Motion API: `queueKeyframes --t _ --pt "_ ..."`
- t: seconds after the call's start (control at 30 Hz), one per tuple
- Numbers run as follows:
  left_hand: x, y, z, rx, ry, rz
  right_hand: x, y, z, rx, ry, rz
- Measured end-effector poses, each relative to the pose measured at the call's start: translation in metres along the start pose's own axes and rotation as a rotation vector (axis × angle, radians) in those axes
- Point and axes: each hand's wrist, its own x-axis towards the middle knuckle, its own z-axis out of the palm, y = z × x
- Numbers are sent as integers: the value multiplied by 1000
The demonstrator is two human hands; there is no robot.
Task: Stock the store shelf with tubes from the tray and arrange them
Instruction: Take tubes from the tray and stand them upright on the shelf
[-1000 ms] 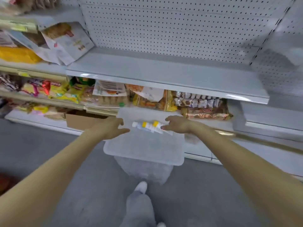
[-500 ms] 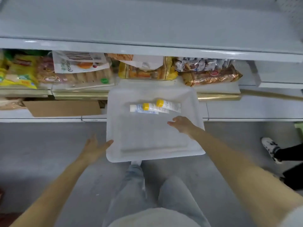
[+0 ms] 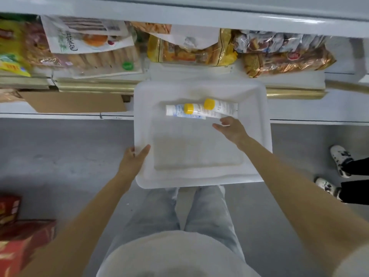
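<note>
Tubes (image 3: pixel 211 111) lie in tray (image 3: pixel 199 179) over floor (image 3: pixel 60 148); left hand (image 3: pixel 132 160) grips rim, right hand (image 3: pixel 231 129) loose.

Soft, even overhead light, glare on the shelf edge (image 3: pixel 299 19), blurred, bowed frame edges.

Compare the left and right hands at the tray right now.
The left hand grips the tray's left rim, thumb on top; the right hand is inside the tray. The left hand is well away from the tubes; the right hand's loosely curled fingers sit beside them, holding nothing. Both are bare.
</note>
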Motion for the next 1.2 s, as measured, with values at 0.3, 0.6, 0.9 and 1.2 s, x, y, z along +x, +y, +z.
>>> queueKeyframes --t 0.3,0.6,0.9,1.2 --pt "-9 -12 5 -98 48 -89 64 -17 6 54 124 -111" --pt "-8 6 16 -177 114 -126 82 -12 -4 -293 70 -291" --pt "-3 4 19 -204 134 -127 85 0 4 -375 124 -438" --pt "-15 9 26 -84 251 -48 60 13 25 -606 21 -630"
